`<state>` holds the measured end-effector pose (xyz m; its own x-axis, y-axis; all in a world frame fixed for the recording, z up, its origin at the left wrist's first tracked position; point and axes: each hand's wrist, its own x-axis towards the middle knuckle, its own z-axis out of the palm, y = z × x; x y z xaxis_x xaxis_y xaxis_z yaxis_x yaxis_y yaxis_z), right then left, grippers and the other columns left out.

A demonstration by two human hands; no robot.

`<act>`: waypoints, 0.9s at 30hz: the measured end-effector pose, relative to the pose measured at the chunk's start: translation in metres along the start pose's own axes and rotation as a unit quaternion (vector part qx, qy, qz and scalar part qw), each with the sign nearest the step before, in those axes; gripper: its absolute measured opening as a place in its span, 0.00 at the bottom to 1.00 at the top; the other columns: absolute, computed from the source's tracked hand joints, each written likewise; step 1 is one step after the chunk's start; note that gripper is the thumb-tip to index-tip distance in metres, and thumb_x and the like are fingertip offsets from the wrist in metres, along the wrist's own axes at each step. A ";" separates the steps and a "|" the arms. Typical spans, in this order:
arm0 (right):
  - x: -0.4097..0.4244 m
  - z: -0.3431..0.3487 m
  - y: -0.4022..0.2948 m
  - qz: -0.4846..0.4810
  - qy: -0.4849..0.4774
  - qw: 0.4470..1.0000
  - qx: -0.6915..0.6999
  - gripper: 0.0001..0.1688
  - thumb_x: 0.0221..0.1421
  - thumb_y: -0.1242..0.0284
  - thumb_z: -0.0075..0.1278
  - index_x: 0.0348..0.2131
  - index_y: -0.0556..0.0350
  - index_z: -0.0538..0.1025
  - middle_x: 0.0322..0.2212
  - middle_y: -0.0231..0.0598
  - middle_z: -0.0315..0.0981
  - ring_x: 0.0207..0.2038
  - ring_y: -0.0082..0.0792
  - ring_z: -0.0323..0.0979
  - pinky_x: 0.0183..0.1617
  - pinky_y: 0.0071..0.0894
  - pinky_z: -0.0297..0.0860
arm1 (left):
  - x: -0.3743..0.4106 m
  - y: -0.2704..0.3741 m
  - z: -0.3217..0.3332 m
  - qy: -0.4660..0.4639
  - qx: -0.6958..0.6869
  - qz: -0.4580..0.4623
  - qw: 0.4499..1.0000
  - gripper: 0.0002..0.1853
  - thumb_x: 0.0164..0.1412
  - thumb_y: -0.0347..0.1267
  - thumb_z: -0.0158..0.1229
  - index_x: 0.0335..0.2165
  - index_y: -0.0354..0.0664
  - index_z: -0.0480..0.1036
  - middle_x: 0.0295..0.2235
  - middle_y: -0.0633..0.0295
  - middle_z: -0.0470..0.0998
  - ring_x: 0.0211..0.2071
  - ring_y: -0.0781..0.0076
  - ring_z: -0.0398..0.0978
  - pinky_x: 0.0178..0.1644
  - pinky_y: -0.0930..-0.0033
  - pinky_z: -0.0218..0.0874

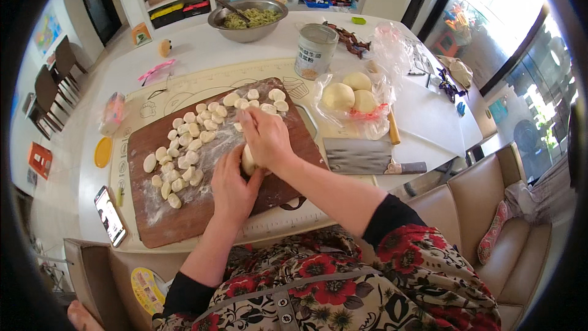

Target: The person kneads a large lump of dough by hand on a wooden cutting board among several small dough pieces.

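Observation:
Both my hands close around a piece of pale dough (248,161) over the right half of a floured wooden cutting board (220,138). My left hand (234,185) cups it from the near left, fingers curled along its side. From the upper right, my right hand (266,138) wraps over it and hides much of its shape. Many small dough pieces (185,139) lie scattered over the board's left half. Others, such as one dough piece (277,95), sit along its far edge, just beyond my right hand.
Right of the board lie a cleaver (358,154), a wooden rolling pin (393,128) and dough balls (338,96) in a plastic bag. Behind stand a tin can (315,53) and a steel bowl of green filling (250,19). A phone (110,216) lies at the left edge.

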<state>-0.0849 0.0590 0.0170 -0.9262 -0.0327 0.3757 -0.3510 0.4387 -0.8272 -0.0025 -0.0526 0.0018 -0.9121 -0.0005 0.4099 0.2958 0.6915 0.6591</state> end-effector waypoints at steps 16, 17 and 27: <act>0.001 0.000 -0.001 -0.006 -0.037 0.999 0.039 0.21 0.64 0.58 0.45 0.36 0.57 0.78 0.23 0.51 0.75 0.29 0.54 0.74 0.35 0.44 0.69 | -0.002 0.003 -0.002 0.019 -0.018 -0.011 1.000 0.26 0.49 0.28 0.66 0.49 0.36 0.70 0.42 0.47 0.74 0.43 0.47 0.72 0.46 0.55 0.65; 0.007 0.003 -0.001 -0.016 -0.031 0.999 0.024 0.21 0.64 0.58 0.45 0.36 0.57 0.78 0.22 0.51 0.75 0.28 0.54 0.73 0.34 0.43 0.69 | 0.002 0.002 -0.003 0.018 -0.043 -0.038 0.998 0.26 0.49 0.28 0.66 0.48 0.36 0.70 0.41 0.47 0.74 0.42 0.48 0.73 0.45 0.56 0.66; -0.039 -0.020 -0.007 0.005 -0.053 0.997 0.049 0.27 0.67 0.54 0.39 0.35 0.59 0.78 0.22 0.43 0.75 0.28 0.41 0.73 0.36 0.39 0.68 | -0.020 0.012 -0.003 0.029 0.012 0.126 0.991 0.24 0.46 0.25 0.63 0.45 0.36 0.70 0.40 0.50 0.71 0.37 0.49 0.73 0.40 0.56 0.66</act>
<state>-0.0439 0.0747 0.0164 -0.9375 -0.1259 0.3245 -0.3480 0.3500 -0.8697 0.0200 -0.0463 0.0035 -0.7915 0.1332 0.5965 0.5055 0.6913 0.5163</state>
